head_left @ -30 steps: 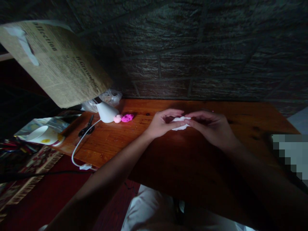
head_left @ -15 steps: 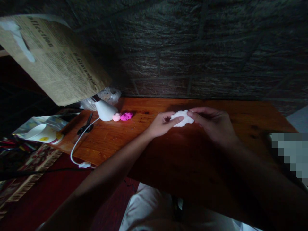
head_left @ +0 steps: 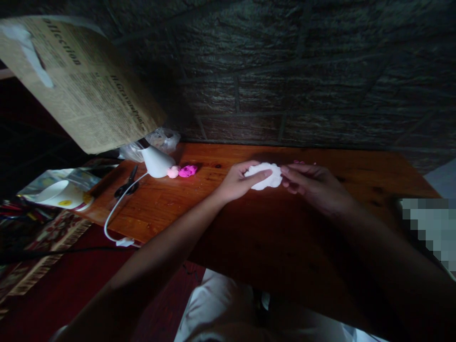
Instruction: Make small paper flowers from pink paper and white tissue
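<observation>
A flat white piece of modelling clay [head_left: 271, 181] with a wavy edge is held up over the wooden table [head_left: 228, 232]. My left hand [head_left: 237, 180] grips it from the left, thumb lying across its face and fingers behind. At its right edge, the thumb and fingertips of my right hand [head_left: 313, 183] pinch the rim. A pale pink lump of clay [head_left: 173, 171] and a bright magenta lump [head_left: 187, 171] rest side by side at the lamp's foot. Small pink bits [head_left: 299, 162] show behind my right hand.
A lamp with a white base [head_left: 156, 162] and newsprint shade [head_left: 92, 85] stands at the left. Black scissors [head_left: 131, 185], a tipped paper cup [head_left: 66, 195] and a white cable [head_left: 107, 223] lie near it. A dark stone wall [head_left: 256, 71] rises behind the table.
The clay has shifted slightly left and turned, now showing a rounder outline. My right hand's fingers have moved from its upper right to its right edge, and pink bits behind that hand have come into view.
</observation>
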The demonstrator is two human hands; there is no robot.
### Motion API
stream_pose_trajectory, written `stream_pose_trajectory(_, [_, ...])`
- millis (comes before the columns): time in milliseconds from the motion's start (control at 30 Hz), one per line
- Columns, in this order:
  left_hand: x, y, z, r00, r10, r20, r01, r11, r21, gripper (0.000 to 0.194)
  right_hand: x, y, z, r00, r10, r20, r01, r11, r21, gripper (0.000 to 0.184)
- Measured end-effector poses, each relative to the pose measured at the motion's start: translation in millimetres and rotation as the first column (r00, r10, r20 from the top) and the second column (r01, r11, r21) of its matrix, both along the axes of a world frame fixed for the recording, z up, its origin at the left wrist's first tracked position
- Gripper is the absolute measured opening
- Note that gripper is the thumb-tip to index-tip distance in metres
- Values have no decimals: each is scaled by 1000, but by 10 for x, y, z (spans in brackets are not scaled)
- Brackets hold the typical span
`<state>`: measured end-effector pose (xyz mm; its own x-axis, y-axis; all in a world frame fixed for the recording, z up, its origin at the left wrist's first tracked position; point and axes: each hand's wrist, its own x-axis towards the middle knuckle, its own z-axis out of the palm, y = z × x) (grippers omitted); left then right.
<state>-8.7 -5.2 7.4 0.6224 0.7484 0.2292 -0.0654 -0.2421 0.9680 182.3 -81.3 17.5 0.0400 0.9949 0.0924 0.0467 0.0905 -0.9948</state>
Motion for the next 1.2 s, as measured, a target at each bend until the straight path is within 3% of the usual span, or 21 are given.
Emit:
stream_pose_trajectory(133, [-1, -13, 1, 1000, -16, -4, 16, 1000, -6, 42, 36, 0, -14, 996, 33, 78, -32, 999, -17, 38])
stream_pose_trajectory(333, [2, -32, -9, 999, -40, -5, 40, 999, 2, 43, 44, -7, 13, 972, -11, 234, -12, 995, 96, 39])
stream_pose_trajectory(600, [2, -10, -17, 1000, -19, 16, 19, 999, 30, 40, -76, -60, 106, 958, -91, 271, 37, 979, 200, 40])
stream_pose_trajectory(733, [6, -15, 3, 999, -19, 26, 19, 1000, -13, 43, -30, -59, 85, 964, -50, 260, 9, 987, 158, 40])
stream_pose_trajectory(900, [-1, -26, 25, 999, -33, 22, 33, 999, -39, 44, 77, -24, 5, 990, 78, 120, -85, 995, 56, 37])
stream_pose_trajectory(1200, [-4, -6, -39, 998, -67, 10, 68, 998, -14, 42, 68, -26, 67, 943, 40, 330, -77, 992, 101, 42])
